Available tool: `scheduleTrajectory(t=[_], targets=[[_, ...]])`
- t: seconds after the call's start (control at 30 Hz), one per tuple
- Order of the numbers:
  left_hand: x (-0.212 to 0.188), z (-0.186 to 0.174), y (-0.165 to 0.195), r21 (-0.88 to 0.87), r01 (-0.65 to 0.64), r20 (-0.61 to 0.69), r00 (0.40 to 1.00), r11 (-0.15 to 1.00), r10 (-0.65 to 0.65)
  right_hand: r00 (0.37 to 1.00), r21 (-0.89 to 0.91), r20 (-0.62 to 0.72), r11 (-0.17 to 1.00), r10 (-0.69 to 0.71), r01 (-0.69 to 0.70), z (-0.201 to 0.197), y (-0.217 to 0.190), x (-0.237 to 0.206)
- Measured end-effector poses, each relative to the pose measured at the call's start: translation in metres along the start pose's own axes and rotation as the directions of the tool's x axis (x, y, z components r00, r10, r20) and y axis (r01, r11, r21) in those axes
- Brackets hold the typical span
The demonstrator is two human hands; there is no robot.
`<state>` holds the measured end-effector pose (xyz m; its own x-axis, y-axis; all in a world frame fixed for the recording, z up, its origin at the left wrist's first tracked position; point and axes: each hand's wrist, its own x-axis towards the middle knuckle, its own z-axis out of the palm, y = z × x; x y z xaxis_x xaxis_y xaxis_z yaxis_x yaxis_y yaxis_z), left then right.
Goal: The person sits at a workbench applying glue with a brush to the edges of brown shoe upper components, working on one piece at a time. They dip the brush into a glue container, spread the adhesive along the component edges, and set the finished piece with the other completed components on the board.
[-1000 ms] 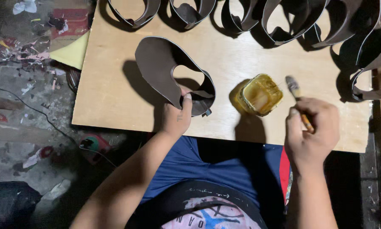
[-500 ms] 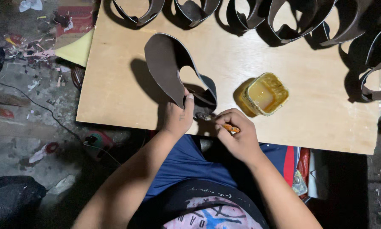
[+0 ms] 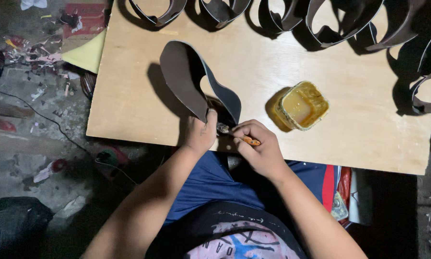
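left hand (image 3: 199,134) at frame centre, fingers pinching the lower end of the dark leather piece (image 3: 186,81), whose long axis rises toward upper left. right hand (image 3: 258,146) just right, fingers pressed around brush (image 3: 234,134), bristles touching piece. glue tub (image 3: 301,105) further right on counter (image 3: 129,96).

We look steeply down from the head onto the wooden board (image 3: 253,86), close, with floor filling the frame's left.
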<state>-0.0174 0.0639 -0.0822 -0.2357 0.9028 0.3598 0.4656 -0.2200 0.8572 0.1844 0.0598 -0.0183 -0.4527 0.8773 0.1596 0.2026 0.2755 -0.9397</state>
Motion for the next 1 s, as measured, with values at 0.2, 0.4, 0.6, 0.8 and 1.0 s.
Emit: scheduleTrajectory(t=[0.2,0.4,0.6,0.8,1.0], targets=[[0.002,-0.002,0.004,0.020,0.089,0.088,0.992,0.996,-0.090,0.984,0.082,-0.025,0.981,0.178,-0.176,-0.030,-0.003,-0.009],[0.007,-0.001,0.022,0.075,-0.033,0.131,0.991,0.997,0.023,0.993,-0.070,-0.047,0.992,-0.107,0.103,-0.021,-0.009,-0.009],[0.011,0.001,0.017,0.263,0.037,0.185,0.979,0.964,-0.088,0.988,-0.011,0.082,0.992,0.128,-0.127,-0.028,0.014,-0.004],[0.025,0.013,0.032,0.227,0.103,0.124,0.983,0.968,-0.133,0.966,0.128,-0.052,0.961,0.255,-0.247,-0.061,0.044,-0.015],[0.059,0.005,0.035,0.429,0.040,0.185,0.974,0.902,-0.131,0.933,0.463,-0.312,0.886,0.177,-0.013,-0.062,0.065,-0.006]])
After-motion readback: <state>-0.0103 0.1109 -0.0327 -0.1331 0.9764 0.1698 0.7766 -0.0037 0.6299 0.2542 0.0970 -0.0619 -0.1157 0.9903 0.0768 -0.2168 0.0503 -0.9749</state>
